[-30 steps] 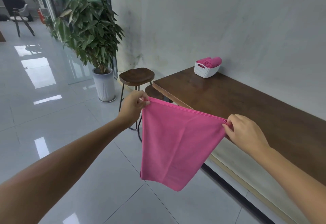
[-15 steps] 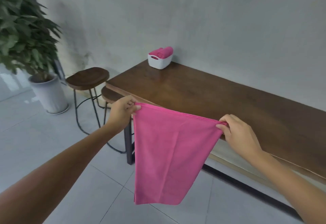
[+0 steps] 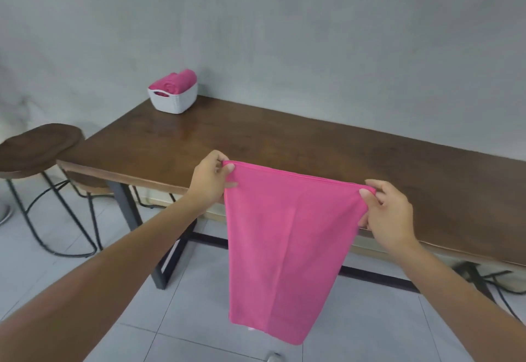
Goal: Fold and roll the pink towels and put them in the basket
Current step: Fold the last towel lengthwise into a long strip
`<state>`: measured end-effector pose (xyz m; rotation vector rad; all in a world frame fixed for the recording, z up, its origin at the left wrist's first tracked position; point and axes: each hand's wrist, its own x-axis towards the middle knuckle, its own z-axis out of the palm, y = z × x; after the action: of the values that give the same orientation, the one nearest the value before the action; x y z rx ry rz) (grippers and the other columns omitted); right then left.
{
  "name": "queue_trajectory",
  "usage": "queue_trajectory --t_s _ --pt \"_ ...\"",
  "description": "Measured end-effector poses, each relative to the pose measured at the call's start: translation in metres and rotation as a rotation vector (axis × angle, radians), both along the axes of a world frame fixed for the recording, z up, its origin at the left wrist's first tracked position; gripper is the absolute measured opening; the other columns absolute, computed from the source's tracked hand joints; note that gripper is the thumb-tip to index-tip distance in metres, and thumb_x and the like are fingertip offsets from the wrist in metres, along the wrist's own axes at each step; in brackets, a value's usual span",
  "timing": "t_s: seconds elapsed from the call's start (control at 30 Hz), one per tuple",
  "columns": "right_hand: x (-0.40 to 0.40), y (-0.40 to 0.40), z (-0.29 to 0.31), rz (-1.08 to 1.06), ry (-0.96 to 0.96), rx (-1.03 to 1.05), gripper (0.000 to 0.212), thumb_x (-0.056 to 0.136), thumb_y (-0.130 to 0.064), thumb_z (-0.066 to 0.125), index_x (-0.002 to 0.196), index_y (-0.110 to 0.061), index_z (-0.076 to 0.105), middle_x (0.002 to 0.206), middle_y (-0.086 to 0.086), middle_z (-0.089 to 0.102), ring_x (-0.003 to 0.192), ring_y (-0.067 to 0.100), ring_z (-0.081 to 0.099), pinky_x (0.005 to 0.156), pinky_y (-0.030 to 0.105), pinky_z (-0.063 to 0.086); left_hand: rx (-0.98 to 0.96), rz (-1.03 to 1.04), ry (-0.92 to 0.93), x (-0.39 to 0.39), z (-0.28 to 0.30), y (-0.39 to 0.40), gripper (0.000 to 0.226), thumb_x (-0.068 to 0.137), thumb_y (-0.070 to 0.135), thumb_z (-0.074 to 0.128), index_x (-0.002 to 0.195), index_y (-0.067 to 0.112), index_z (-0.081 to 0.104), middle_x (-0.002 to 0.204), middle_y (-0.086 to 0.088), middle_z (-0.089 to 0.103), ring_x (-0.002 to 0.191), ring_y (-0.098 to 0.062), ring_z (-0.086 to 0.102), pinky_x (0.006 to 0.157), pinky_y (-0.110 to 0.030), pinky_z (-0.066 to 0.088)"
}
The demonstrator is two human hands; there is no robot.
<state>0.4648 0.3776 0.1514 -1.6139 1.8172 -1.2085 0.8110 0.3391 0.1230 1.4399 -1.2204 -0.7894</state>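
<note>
From the head view, I have swung around over the last second: the potted plant and the bright floor that filled the left side are gone, and the table point(image 3: 284, 145) now sits square in front of me. The towel point(image 3: 284, 245) hangs the same as before, doubled over and in the air just in front of the table's near edge, touching nothing. My left hand point(image 3: 210, 182) is closed, pinching its upper left corner; my right hand point(image 3: 387, 213) is closed, pinching the upper right corner, the top edge taut between them. I judge this sets me up to lay the towel on the wood for further folding and rolling.

The white basket point(image 3: 173, 101) stands at the far left end of the table by the wall, well apart from my hands, already holding rolled pink towels point(image 3: 176, 82) that rise above its rim.
</note>
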Motion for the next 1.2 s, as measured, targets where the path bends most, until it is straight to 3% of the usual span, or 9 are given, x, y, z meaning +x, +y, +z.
queue_trajectory --t_s 0.1,0.23,0.43,0.57,0.73,0.83,1.2 --pt "-0.019 -0.03 -0.003 -0.069 -0.085 0.024 0.016 0.101 -0.013 0.054 0.101 -0.012 0.07 0.056 0.011 0.067 0.04 0.011 0.06 0.061 0.035 0.055 0.019 0.005 0.043 -0.028 0.0 -0.038 0.01 0.1 0.006 0.056 0.09 0.005 0.053 0.097 -0.016 0.056 0.09 -0.021 0.062 0.068 -0.029 0.062" --pt "-0.038 -0.076 -0.012 -0.199 -0.563 0.059 0.013 0.102 -0.008 0.054 0.103 -0.004 0.067 0.067 0.012 0.062 0.042 0.009 0.061 0.044 0.022 0.05 0.043 0.037 0.039 -0.065 -0.001 -0.081 0.011 0.1 0.005 0.055 0.089 0.006 0.052 0.09 -0.011 0.053 0.081 -0.018 0.06 0.065 -0.028 0.062" --pt "-0.04 -0.139 -0.043 -0.297 -0.852 -0.068 0.018 0.105 -0.003 0.046 0.097 -0.004 0.062 0.07 0.014 0.06 0.05 0.013 0.067 0.055 0.021 0.057 0.078 0.219 0.132 -0.115 -0.017 -0.139 0.011 0.102 0.008 0.051 0.092 0.008 0.049 0.087 -0.001 0.046 0.067 -0.008 0.056 0.071 -0.028 0.061" --pt "-0.043 -0.177 -0.09 -0.356 -0.824 -0.07 0.022 0.106 -0.003 0.042 0.097 -0.004 0.062 0.073 0.014 0.057 0.051 0.014 0.066 0.061 0.026 0.06 0.121 0.316 0.137 -0.135 -0.051 -0.163 0.009 0.104 0.01 0.048 0.095 0.008 0.048 0.085 0.005 0.047 0.06 0.002 0.057 0.075 -0.03 0.057" --pt "-0.039 -0.204 -0.141 -0.396 -0.645 -0.014 0.029 0.105 -0.007 0.044 0.089 -0.023 0.062 0.07 0.007 0.065 0.063 0.017 0.069 0.071 0.035 0.056 0.173 0.337 0.065 -0.137 -0.095 -0.181 0.011 0.105 0.012 0.047 0.094 0.009 0.046 0.082 0.005 0.05 0.072 -0.011 0.07 0.067 -0.029 0.05" --pt "-0.036 -0.217 -0.154 -0.396 -0.582 -0.016 0.023 0.105 -0.009 0.044 0.096 -0.018 0.063 0.073 0.007 0.068 0.07 0.024 0.07 0.078 0.038 0.056 0.178 0.361 0.013 -0.137 -0.114 -0.192 0.011 0.104 0.012 0.047 0.094 0.01 0.047 0.081 0.005 0.054 0.07 -0.008 0.069 0.063 -0.025 0.046" --pt "-0.037 -0.323 -0.16 -0.348 -0.474 -0.071 0.021 0.106 -0.012 0.044 0.102 -0.015 0.065 0.079 0.007 0.072 0.072 0.013 0.072 0.075 0.023 0.055 0.135 0.389 -0.057 -0.135 -0.124 -0.293 0.008 0.104 0.014 0.049 0.096 0.016 0.048 0.083 0.009 0.058 0.065 0.001 0.069 0.066 -0.022 0.044"
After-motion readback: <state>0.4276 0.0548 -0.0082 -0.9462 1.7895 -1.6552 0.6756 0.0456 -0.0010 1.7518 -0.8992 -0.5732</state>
